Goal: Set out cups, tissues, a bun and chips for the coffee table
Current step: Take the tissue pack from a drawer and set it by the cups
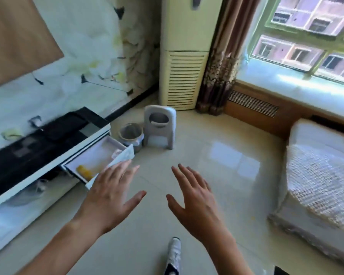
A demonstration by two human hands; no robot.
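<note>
A white drawer (99, 155) stands pulled out from the low black-and-white TV cabinet (48, 135) along the left wall. Inside it, at the near left corner, lies a yellow packet (84, 171), too blurred to say whether it is the chips or the bun; at the far right corner sits something pale and pinkish (117, 153) that cannot be made out. No cups or tissues can be picked out anywhere.

Just past the drawer's far end, a small grey waste bin (131, 135) with a liner stands on the floor, touching or nearly touching a grey plastic stool (160, 126) beside it.

The floor (216, 155) is glossy cream tile, bright with window glare. A tall cream air conditioner (185, 56) fills the far corner, with a brown patterned curtain (220, 66) to its right, then a window (306, 36) over a wide sill. A sofa under a knitted cover (316, 175) runs along the right edge.

Both hands are spread, fingers straight and holding nothing. The left hand (111, 195) hovers at the drawer's front right corner, its fingertips overlapping the front panel; whether they touch it cannot be told. The right hand (195, 197) hangs over bare floor, apart from the left. A white sneaker (174, 253) shows on the floor between the forearms.
</note>
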